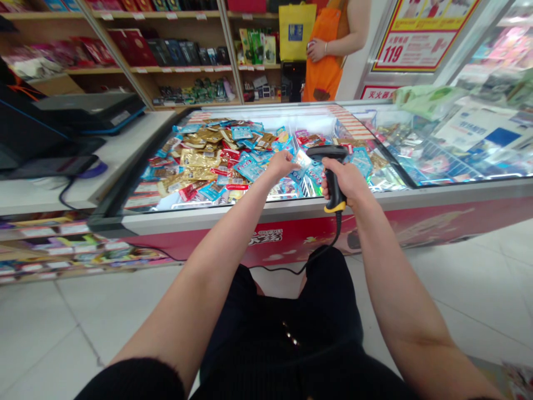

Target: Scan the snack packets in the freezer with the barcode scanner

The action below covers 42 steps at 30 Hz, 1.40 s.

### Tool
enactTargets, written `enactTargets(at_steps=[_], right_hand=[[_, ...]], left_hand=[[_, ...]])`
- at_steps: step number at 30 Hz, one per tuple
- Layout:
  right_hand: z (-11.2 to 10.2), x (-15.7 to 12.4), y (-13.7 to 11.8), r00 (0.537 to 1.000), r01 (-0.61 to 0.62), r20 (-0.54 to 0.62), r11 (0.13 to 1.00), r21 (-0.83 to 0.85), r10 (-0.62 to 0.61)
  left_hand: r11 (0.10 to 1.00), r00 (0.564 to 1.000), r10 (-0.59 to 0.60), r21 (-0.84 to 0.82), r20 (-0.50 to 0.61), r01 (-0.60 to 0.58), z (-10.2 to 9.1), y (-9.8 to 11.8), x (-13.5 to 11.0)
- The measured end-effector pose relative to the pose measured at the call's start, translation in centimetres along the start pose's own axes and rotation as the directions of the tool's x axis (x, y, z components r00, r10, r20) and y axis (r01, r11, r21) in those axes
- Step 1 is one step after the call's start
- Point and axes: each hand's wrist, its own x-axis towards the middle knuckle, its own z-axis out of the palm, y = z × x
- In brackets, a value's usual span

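Observation:
My right hand (343,180) is wrapped round the handle of a black barcode scanner (331,166) with a yellow base, its head pointing left. A black cable hangs from it toward the floor. My left hand (281,164) pinches a small light blue packet (303,161) right in front of the scanner's head. Both hands are over the open chest freezer (266,214), above its front middle. The freezer is piled with several wrapped ice creams (216,161) in gold, blue and red.
A white counter (120,153) with a black monitor and a dark machine stands to the left. Wooden shelves (187,55) of goods line the back wall. A person in an orange apron (327,50) stands behind the freezer. A second glass-topped freezer (466,150) runs right.

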Motion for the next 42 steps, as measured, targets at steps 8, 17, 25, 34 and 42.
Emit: enactTargets(at_steps=[8, 17, 25, 34, 42], right_hand=[[0.3, -0.1, 0.1, 1.0, 0.0, 0.005, 1.0, 0.026, 0.0], [0.9, -0.4, -0.1, 1.0, -0.002, 0.0, 1.0, 0.013, 0.002], [1.0, -0.8, 0.0, 1.0, 0.001, 0.017, 1.0, 0.005, -0.001], [1.0, -1.1, -0.2, 1.0, 0.011, 0.022, 1.0, -0.023, -0.011], [1.7, -0.2, 0.1, 1.0, 0.012, 0.021, 1.0, -0.009, -0.012]], left_hand=[[0.998, 1.0, -0.006, -0.061, -0.025, 0.004, 0.2, -0.6, 0.1], [0.993, 0.996, 0.004, -0.115, -0.086, -0.013, 0.2, -0.8, -0.5], [0.981, 0.995, -0.005, -0.193, -0.104, -0.016, 0.6, -0.9, -1.2], [0.981, 0.995, 0.022, -0.19, -0.1, -0.041, 1.1, -1.4, -1.1], [0.965, 0.993, -0.064, -0.261, -0.103, 0.035, -0.1, -1.9, -1.3]])
